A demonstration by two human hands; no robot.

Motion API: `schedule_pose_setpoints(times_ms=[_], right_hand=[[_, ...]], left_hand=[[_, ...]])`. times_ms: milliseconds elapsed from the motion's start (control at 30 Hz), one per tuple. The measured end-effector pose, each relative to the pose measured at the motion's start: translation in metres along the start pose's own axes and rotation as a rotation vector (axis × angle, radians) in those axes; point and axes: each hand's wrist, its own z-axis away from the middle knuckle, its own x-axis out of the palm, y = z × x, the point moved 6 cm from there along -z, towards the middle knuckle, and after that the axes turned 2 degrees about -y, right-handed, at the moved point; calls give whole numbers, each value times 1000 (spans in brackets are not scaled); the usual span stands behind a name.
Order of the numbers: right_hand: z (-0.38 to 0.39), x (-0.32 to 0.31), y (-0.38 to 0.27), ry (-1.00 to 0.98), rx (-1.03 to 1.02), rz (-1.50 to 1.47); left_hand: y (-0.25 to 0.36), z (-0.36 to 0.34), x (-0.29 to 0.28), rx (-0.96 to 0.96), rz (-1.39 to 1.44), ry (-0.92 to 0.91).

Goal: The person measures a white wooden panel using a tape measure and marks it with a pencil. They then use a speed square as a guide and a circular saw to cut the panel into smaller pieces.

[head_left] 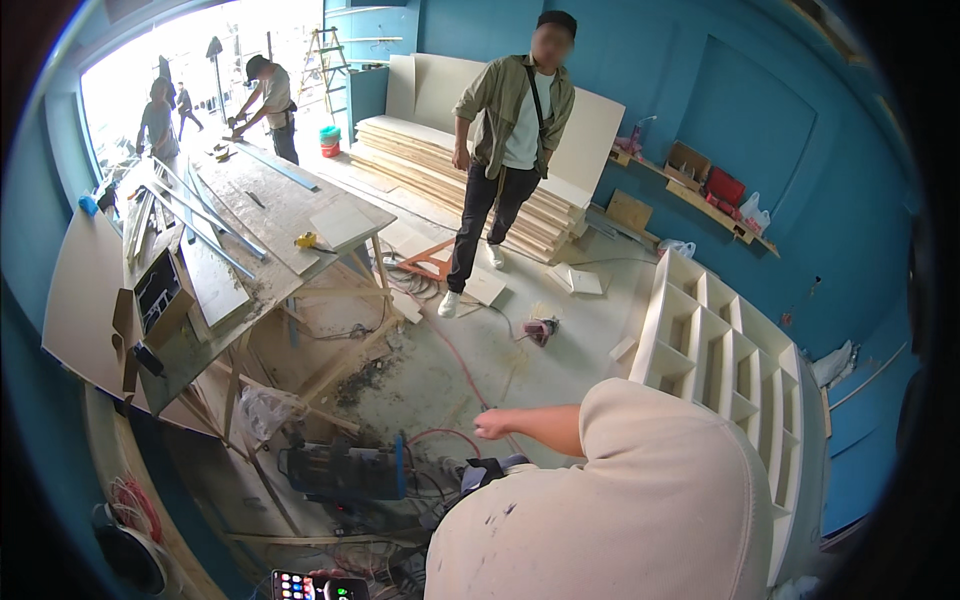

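A lit smartphone (318, 586) is at the lower edge, cut off by the frame. A bit of my left hand (322, 573) shows at its top edge, and the rest is out of view. From the right, my bare right forearm reaches out of a beige short sleeve across my waist. My right hand (491, 424) is closed, its fingers curled; what they hold, if anything, is too small to tell. A red hose (463, 365) runs up to and past that hand, with a small dark piece by the fingers. Below left, a blue-and-black machine (345, 472) lies on the floor.
A person (515, 125) in an olive jacket stands ahead, before stacked boards (430, 175). Another person (272, 100) bends over the long worktable (270, 215) at left. White shelving (715, 345) stands at right. A power tool (540, 330), an orange triangular frame (428, 262) and cables lie on the floor.
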Motion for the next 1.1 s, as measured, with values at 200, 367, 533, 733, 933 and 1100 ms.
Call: schedule_pose_setpoints(times_ms=[200, 367, 533, 733, 933, 1100], right_hand=[[0, 48, 125, -245, 159, -138], [-22, 62, 214, -225, 314, -562], [-53, 28, 70, -142, -181, 114], [41, -2, -467, -276, -1186, 173], [174, 15, -676, -128, -1434, 156], [157, 44, -692, -205, -1293, 242]], left_hand=[[1, -16, -17, 105, 180, -9], [-5, -21, -100, 199, 299, 75], [33, 38, -201, 286, 338, 383], [85, 100, -229, 433, 361, 401], [70, 148, -226, 439, 346, 393], [38, 159, -233, 470, 75, 274]])
